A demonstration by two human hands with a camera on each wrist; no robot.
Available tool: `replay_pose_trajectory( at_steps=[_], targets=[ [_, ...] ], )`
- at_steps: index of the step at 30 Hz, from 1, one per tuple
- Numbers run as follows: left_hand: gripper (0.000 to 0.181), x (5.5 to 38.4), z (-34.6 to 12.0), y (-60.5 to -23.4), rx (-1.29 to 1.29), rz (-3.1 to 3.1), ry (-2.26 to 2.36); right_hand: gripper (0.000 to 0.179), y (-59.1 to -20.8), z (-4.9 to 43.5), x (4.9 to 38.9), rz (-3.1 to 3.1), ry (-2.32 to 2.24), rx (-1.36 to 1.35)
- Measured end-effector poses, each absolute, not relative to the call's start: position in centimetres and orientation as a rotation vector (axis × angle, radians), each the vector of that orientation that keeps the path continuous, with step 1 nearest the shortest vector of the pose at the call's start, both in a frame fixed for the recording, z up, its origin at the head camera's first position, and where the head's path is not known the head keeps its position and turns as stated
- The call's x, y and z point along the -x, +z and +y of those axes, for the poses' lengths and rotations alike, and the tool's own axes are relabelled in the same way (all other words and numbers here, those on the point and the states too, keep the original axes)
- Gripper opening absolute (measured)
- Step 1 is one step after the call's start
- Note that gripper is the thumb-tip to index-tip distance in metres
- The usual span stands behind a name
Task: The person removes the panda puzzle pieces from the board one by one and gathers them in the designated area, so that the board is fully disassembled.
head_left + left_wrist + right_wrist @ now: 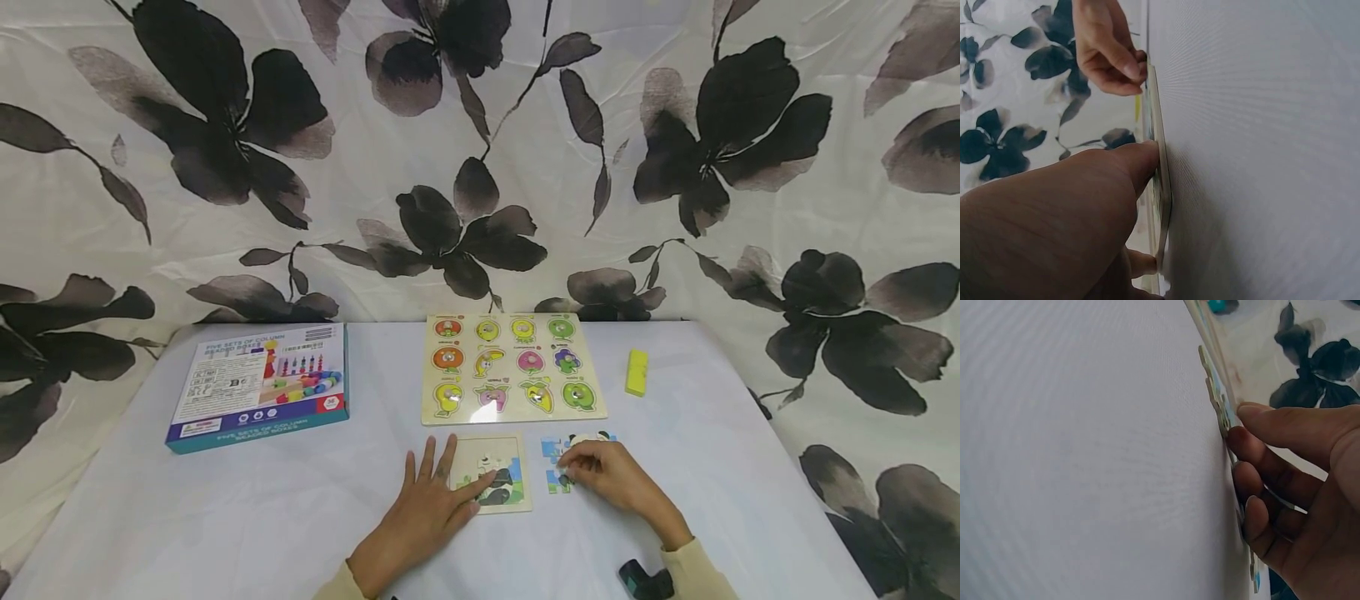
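My left hand [423, 504] lies spread over a small square puzzle tray [468, 450], one finger reaching across its joined panda pieces [506, 490]. From the left wrist view, the thumb presses on the tray's raised edge [1164, 187]. Just right of the tray, my right hand [611, 477] bends its fingers over loose jigsaw pieces [551, 450], partly covering them. One piece showing a panda's head [588, 437] sticks out beyond the knuckles. In the right wrist view, bent fingertips [1241, 440] touch the edge of a flat piece [1213, 394], with a gap below the thumb.
Behind the tray lies a fruit picture board [431, 408]. A boxed toy set [262, 392] sits at the left, and a yellow block [637, 372] stands at the right. A black object [645, 581] is beside the right sleeve. Floral cloth [330, 292] hangs behind the table.
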State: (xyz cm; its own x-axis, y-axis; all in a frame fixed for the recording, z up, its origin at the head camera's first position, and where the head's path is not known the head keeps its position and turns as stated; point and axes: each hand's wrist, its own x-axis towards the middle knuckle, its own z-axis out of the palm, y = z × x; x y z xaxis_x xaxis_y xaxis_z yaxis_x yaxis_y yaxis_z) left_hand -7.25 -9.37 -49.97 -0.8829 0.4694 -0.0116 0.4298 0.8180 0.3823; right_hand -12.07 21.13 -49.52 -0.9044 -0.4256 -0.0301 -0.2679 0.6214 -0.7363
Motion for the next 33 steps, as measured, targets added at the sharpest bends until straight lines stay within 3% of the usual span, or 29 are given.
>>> replay_pose_trajectory(
  at_steps=[20, 33],
  targets=[
    [0.042, 7.4, -9.3, -50.2, -0.71, 2.869, 0.508, 0.015, -48.5, 13.3, 14.0, 2.602, -1.22, 0.765],
    [0.044, 7.5, -9.2, -50.1, -0.702, 2.85, 0.529, 0.013, -49.2, 12.1, 14.5, 2.609, -1.141, 0.798]
  ],
)
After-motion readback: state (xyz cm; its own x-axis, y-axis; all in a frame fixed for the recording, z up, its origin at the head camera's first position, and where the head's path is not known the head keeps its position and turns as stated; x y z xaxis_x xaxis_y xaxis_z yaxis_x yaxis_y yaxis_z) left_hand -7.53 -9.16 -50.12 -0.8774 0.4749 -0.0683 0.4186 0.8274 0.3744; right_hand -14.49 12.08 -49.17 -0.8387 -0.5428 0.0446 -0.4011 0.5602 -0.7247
